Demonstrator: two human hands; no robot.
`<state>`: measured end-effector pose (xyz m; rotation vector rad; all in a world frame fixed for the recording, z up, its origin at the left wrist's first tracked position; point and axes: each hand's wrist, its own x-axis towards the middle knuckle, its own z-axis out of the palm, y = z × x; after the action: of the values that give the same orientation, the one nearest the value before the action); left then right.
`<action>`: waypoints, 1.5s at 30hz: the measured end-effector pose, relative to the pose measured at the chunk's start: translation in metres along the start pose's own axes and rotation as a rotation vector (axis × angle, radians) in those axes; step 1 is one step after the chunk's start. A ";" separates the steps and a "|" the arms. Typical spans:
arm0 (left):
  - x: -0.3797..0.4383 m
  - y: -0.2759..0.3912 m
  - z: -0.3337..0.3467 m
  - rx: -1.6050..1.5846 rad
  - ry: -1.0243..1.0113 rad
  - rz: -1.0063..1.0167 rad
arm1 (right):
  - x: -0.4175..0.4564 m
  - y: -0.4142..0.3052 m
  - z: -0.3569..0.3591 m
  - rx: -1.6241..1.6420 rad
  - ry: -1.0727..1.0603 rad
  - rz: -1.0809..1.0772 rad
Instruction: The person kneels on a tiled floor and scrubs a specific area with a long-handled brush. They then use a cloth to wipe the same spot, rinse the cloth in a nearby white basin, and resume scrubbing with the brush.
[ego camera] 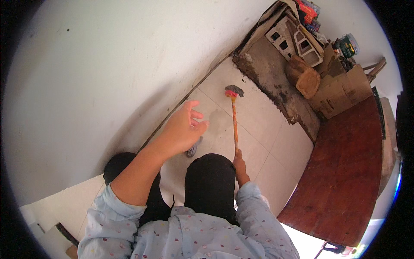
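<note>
My right hand (pixel 240 165) grips the lower end of an orange-patterned stick handle (pixel 235 126). At its far end is a pink head (pixel 231 93), with a grey, fluffy clump (pixel 236 89) against it on the pale tiled floor (pixel 258 129). Raised above the floor near the wall, my left hand (pixel 189 129) holds nothing, its fingers apart and slightly curled. Below that hand a grey cloth-like thing (pixel 192 151) shows partly; the hand hides some of it. A faint damp-looking patch lies on the tiles between the hand and the stick.
A white wall (pixel 113 81) runs along the left. Beyond a broken tile edge stand hollow blocks (pixel 286 40), a brown clay-coloured object (pixel 307 84) and a cardboard box (pixel 343 90). A reddish-brown wooden board (pixel 343 174) fills the right side. My knees are bent in front of me.
</note>
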<state>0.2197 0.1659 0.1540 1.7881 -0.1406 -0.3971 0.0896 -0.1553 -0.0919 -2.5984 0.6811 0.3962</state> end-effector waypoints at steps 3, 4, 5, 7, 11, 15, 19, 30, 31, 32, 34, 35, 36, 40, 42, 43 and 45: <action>-0.001 0.004 -0.001 -0.020 0.003 0.014 | -0.017 0.009 0.004 0.044 -0.016 -0.001; -0.001 0.004 0.001 -0.031 0.003 0.026 | -0.015 0.010 0.005 0.042 -0.020 -0.006; -0.002 0.002 0.001 -0.042 0.003 0.039 | -0.013 0.011 0.007 0.041 -0.025 -0.013; -0.003 -0.001 0.001 -0.013 -0.009 0.022 | 0.008 0.000 0.000 0.060 0.031 -0.088; 0.000 -0.011 -0.002 0.015 0.011 -0.011 | 0.058 -0.023 -0.017 0.171 0.140 -0.140; 0.008 -0.012 0.004 -0.003 -0.004 -0.004 | 0.104 -0.020 -0.025 0.060 0.204 -0.168; 0.012 -0.009 0.000 -0.007 0.004 -0.044 | 0.107 -0.037 -0.016 0.094 0.121 -0.165; -0.004 0.002 0.001 -0.012 -0.092 -0.001 | -0.091 0.072 -0.002 0.338 0.011 -0.092; -0.003 0.000 0.002 -0.027 -0.091 -0.001 | -0.083 0.072 -0.005 0.322 0.099 -0.173; -0.002 -0.003 0.003 -0.042 -0.087 -0.003 | -0.074 0.071 -0.008 0.299 0.186 -0.253; 0.001 -0.006 0.006 -0.006 -0.086 -0.028 | -0.033 0.049 -0.027 0.266 0.161 -0.036; 0.003 -0.008 0.006 0.020 -0.082 -0.041 | -0.006 0.041 -0.034 0.231 0.207 -0.047; 0.005 -0.011 0.007 0.029 -0.082 -0.047 | 0.024 0.035 -0.038 0.199 0.252 -0.057; 0.018 -0.023 0.013 0.084 -0.082 -0.094 | 0.142 0.014 -0.050 0.102 0.362 -0.034; 0.022 -0.025 0.013 0.103 -0.071 -0.116 | 0.185 0.000 -0.048 0.154 0.312 -0.049; 0.024 -0.029 0.013 0.101 -0.069 -0.126 | 0.195 -0.005 -0.046 0.175 0.285 -0.054; 0.027 -0.034 0.014 0.097 -0.069 -0.135 | 0.203 -0.007 -0.036 0.148 0.244 -0.017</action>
<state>0.2359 0.1538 0.1130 1.8862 -0.0892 -0.5572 0.2696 -0.2475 -0.1332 -2.5307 0.7381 0.0211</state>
